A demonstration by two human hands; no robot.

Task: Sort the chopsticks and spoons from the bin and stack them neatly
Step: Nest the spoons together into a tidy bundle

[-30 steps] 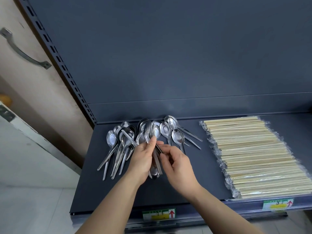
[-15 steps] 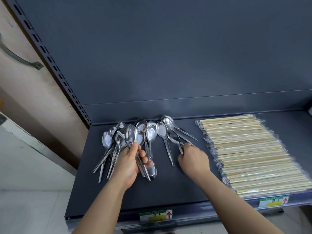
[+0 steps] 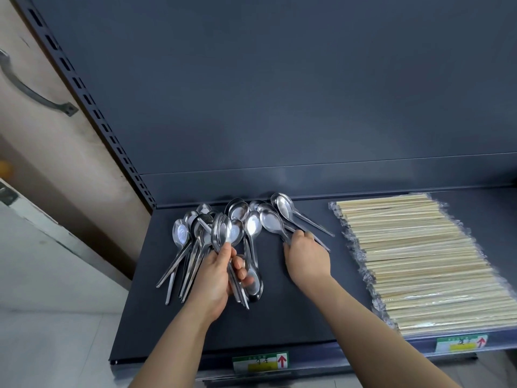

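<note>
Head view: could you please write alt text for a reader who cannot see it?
A person's left hand grips a nested stack of metal spoons over a dark shelf, while the right hand curls over the handles of loose spoons. Wrapped chopsticks lie in a neat layer at the shelf's right.

Bare shelf (image 3: pixel 279 326) surface is seen along the front edge and in a strip between the spoons (image 3: pixel 237 219) and the wrapped chopsticks (image 3: pixel 414 261); that strip is partly taken by the right hand (image 3: pixel 306 256). The rear is closed off by the back panel (image 3: pixel 279 93), the left by the slotted upright (image 3: pixel 92 107)
</note>
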